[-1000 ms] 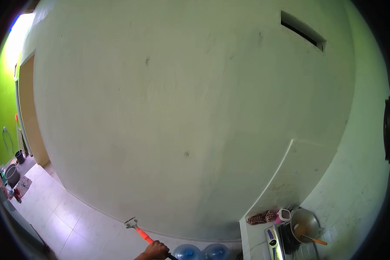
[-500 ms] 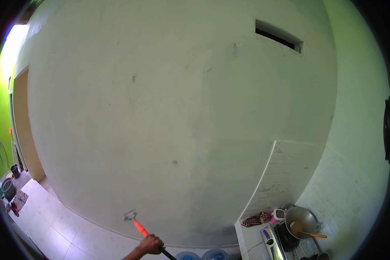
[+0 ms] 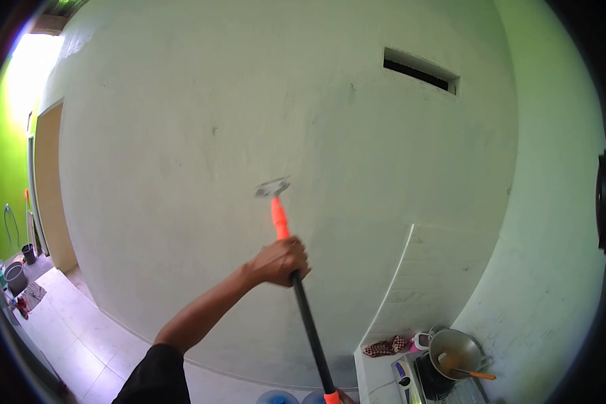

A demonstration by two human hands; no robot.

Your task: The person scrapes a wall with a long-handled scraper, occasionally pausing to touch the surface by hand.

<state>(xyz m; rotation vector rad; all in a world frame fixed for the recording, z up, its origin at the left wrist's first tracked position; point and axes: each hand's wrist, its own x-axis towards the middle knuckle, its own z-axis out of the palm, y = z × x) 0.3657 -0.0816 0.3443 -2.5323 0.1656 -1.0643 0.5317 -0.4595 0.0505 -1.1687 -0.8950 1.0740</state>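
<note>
A long-handled scraper [image 3: 308,325] with a black pole, orange grips and a flat grey head rises from the bottom edge. Its head overlaps the middle of the grey plastered wall [image 3: 148,236]. My left hand [image 3: 281,261] is closed around the pole just below the upper orange grip, the arm in a black sleeve reaching up from the lower left. At the bottom edge, a small part of my right hand [image 3: 345,397] shows against the lower orange grip; the rest is cut off.
At lower right, a large metal wok [image 3: 456,340] with an orange-handled utensil sits on a stove [image 3: 407,377] on a counter. A checkered cloth [image 3: 381,347] lies beside it. Blue water jugs [image 3: 276,397] stand below the wall. Buckets [image 3: 15,276] are at far left, near a doorway [image 3: 48,188].
My left hand and the scraper head have moved up and to the right over the wall. The lower orange grip and part of my right hand have come into view. The camera view has shifted slightly.
</note>
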